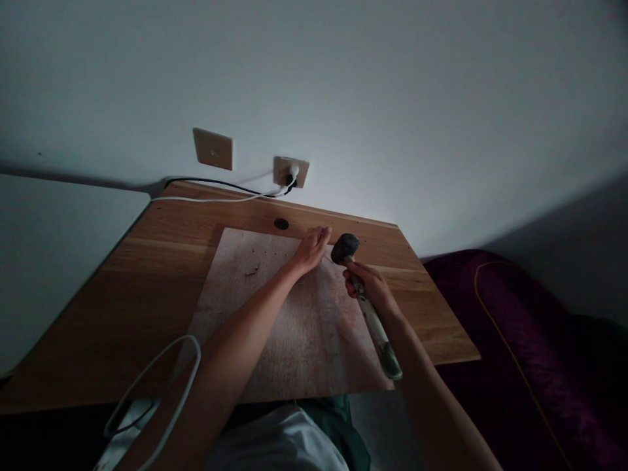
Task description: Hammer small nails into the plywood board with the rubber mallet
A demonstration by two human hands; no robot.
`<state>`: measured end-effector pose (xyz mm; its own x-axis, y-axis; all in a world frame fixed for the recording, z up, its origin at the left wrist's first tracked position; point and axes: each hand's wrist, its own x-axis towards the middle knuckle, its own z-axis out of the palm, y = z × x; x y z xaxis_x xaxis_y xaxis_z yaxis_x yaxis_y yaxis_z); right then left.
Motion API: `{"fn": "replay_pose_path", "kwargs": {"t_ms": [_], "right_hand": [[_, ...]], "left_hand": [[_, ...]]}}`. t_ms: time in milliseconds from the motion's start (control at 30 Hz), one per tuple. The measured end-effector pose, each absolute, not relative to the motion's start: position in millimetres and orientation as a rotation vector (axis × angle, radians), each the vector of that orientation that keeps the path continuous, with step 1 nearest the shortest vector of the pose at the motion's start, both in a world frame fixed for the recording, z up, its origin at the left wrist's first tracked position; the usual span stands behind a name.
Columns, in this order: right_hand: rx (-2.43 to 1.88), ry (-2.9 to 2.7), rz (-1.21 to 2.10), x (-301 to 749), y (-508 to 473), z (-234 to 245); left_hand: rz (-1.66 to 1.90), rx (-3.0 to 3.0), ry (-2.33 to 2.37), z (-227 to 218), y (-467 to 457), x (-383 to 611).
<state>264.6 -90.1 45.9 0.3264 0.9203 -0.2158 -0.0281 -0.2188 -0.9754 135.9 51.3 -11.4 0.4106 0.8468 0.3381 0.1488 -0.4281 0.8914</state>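
My right hand (367, 282) is closed around the handle of a hammer (375, 324) near its dark, blocky head. The head is raised just right of my left hand (312, 251), and the worn, pale handle slants down toward me. My left hand rests at the far part of a pale wooden board (275, 353), its fingers pinched together. A thin nail (328, 258) shows at the fingers; most of it is hidden. Left of that hand, a few loose nails (252, 270) lie on the board, with several small dark dots in a row behind them.
The board lies on a wooden desk (161, 281) against the wall. Behind it, cables run to a wall socket (291, 172), beside a blank plate (213, 149). A white cable (199, 356) loops by my left forearm. Purple fabric (510, 327) is at right.
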Motion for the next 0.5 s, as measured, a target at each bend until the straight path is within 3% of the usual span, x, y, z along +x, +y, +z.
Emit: {"fn": "replay_pose_path", "kwargs": {"t_ms": [267,500], "right_hand": [[-1.480,-0.710,1.034,273,-103,34],[-1.552,-0.754,0.961,261,-117,5]], "left_hand": [[1.011,1.740,0.804,-11,57,135],[0.888,2.016,0.809,23,77,101]]}}
